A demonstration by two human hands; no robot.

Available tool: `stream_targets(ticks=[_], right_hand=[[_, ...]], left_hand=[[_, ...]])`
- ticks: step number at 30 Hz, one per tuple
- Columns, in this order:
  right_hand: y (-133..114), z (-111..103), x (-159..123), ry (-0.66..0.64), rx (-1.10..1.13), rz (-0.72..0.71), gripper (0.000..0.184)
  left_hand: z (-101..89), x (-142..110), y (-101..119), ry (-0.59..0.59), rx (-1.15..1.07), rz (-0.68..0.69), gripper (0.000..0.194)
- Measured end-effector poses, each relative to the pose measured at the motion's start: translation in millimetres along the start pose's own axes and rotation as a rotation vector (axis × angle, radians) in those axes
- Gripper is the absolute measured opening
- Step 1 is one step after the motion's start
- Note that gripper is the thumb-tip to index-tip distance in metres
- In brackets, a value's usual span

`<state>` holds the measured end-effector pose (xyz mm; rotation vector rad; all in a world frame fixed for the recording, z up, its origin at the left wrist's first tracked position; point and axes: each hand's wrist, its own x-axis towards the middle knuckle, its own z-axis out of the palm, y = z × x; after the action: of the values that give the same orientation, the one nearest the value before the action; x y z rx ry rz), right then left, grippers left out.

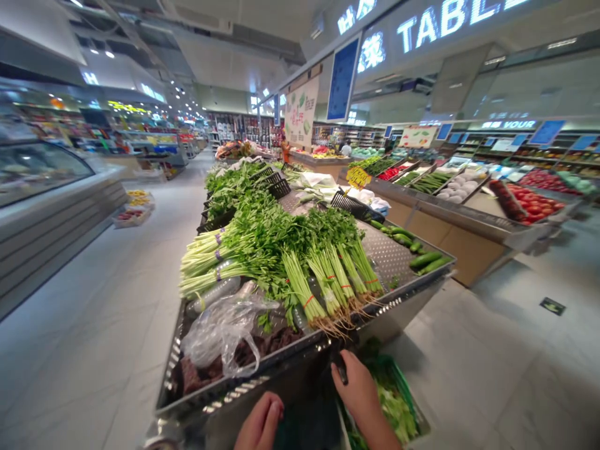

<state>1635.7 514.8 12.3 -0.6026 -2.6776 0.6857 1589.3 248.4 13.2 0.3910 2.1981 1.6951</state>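
Ceiling lamps (pixel 107 54) light the scene brightly and evenly, shadows stay soft, and wide-angle distortion bends the frame's edges, with slight blur at far left.

Small dark object (pixel 342 373) held in right hand (pixel 360 390); leafy greens (pixel 392 409) heaped in green crate (pixel 399 377) nearby.

The person's left hand (pixel 260 422) sits low at the near edge, fingers loosely curled; the right hand (pixel 360 389) reaches farther forward, its bare forearm (pixel 377 434) rising from the lower right.
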Motion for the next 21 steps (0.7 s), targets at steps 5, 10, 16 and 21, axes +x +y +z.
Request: stream_targets(ticks=[5,10,16,21], right_hand=[[-11,-4,-21,0.092,0.157,0.039,0.03],[-27,-9,-31,0.13,0.591,0.205,0.042],[-82,-8,-39,0.177,1.019,0.454,0.052],[-112,-25,-43,0.118,1.193,0.474,0.048]], left_hand=[[-7.6,-6,-7,-0.049,-0.037,0.0,0.068],[-12.0,-11,-17,-0.213,-0.063,0.012,0.055],[12.8,-22,-18,-0.423,-0.454,-0.103,0.084],[26.5,-27,-2,-0.452,-0.873,-0.261,0.062]])
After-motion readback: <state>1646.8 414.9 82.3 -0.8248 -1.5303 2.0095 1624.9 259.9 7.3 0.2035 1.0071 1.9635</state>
